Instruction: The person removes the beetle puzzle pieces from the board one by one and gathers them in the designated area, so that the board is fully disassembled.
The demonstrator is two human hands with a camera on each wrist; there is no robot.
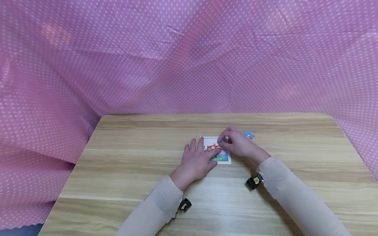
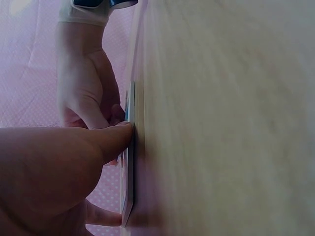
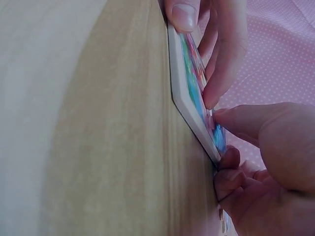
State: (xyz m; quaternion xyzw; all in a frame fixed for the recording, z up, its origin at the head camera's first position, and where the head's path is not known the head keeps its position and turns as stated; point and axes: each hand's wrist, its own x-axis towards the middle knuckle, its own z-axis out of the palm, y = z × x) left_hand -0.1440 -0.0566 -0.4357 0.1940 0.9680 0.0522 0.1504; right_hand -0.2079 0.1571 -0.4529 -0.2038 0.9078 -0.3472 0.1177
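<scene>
Head view shows you the picture board [image 1: 223, 156] flat on the tabletop, its bright print of red, yellow, blue and green framed by a pale border and partly covered by your fingers. Your left hand [image 1: 196, 160] lies over its left side, fingers straight and spread, thumb at the near edge, forefinger across the print. Your right hand [image 1: 237, 141] arches over the far right part, fingers curled, thumb and forefinger nearly meeting at the print; you cannot tell whether they pinch a piece. Just beyond that hand lies a small blue piece [image 1: 249, 134]. A black wrist camera [image 1: 254, 182] at your right cuff bears a yellow patch too small to read. Behind the wood-grain tabletop [image 1: 133, 164] hangs pink cloth [image 1: 189, 65] with white dots.
</scene>
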